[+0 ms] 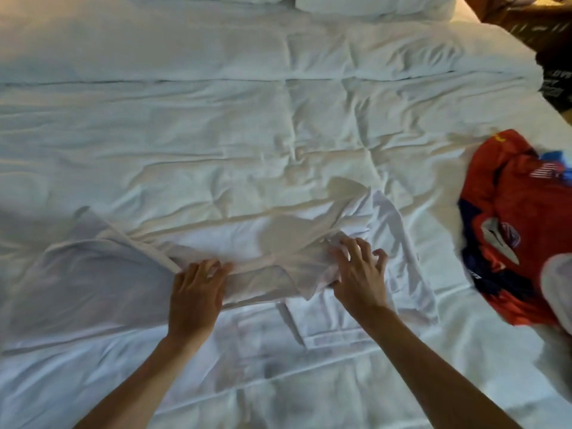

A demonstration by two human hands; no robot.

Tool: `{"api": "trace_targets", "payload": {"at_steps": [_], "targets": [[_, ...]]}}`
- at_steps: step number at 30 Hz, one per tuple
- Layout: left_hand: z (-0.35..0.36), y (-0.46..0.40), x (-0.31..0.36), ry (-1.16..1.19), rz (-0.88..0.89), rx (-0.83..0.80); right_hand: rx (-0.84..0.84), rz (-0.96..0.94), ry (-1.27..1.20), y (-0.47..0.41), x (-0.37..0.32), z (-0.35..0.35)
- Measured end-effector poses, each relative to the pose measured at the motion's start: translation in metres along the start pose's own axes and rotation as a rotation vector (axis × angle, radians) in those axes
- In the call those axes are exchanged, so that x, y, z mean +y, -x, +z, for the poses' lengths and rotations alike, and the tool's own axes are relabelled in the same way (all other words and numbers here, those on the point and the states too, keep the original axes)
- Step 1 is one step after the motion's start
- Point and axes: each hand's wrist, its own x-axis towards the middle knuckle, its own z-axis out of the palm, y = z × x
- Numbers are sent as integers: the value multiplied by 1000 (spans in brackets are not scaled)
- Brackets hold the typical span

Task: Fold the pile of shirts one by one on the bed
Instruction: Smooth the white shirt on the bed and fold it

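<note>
Reaching forward over a wide bed dressed in a rumpled white duvet (pixel 216 125), a person works both bare hands on a thin white cotton shirt (pixel 93 274) spread across the near part of that bedding. The left hand (pixel 195 292) lies palm down on a folded edge of the shirt, fingers curled over the ridge of cloth and gripping it. The right hand (pixel 359 270) sits just beside it on the same shirt, fingers bent and spread, bunching up a gathered wad of the fabric. The shirt's wide body trails away left of the left hand, while another flat white panel of cloth runs from under the right hand toward the near edge of the duvet. A loose heap of red and navy sports shirts (pixel 520 243) rests on the duvet's right side, well apart from the 2 hands. White pillows (pixel 371 4) line the duvet's far end.
</note>
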Motion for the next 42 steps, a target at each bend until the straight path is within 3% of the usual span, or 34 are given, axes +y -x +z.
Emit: {"api": "trace_targets", "payload": {"at_steps": [6,10,14,16,18,22,26,29,31,33,35,39,42], "targets": [[5,-9,18,-39,-1,-146,31,-10,12,-11,14,-8],[7,-4,25,-44,-58,-174,87,134,-96,2,10,-27],[8,-3,29,-28,-68,-125,-356,149,-73,30,0,-38],[11,-2,30,-46,-79,-119,-468,194,-189,30,3,-48],[14,-1,31,-85,-93,-133,-397,290,-378,13,11,-59],[19,1,35,-148,-105,-206,-96,555,-570,-50,41,-46],[14,-7,43,-194,-109,-268,-252,770,-529,-94,60,-22],[12,-8,45,-195,-120,-282,-96,655,-249,-90,37,-16],[12,-6,46,-177,-144,-278,82,381,-260,-69,-4,-13],[12,-6,46,-181,-156,-301,76,57,-390,-35,-52,-2],[12,-6,45,-195,-157,-344,-44,-119,-370,-1,-85,15],[15,-4,39,-146,-151,-336,-211,-80,-230,18,-94,39],[17,-1,37,-148,-158,-331,-211,-16,-250,22,-92,29]]}}
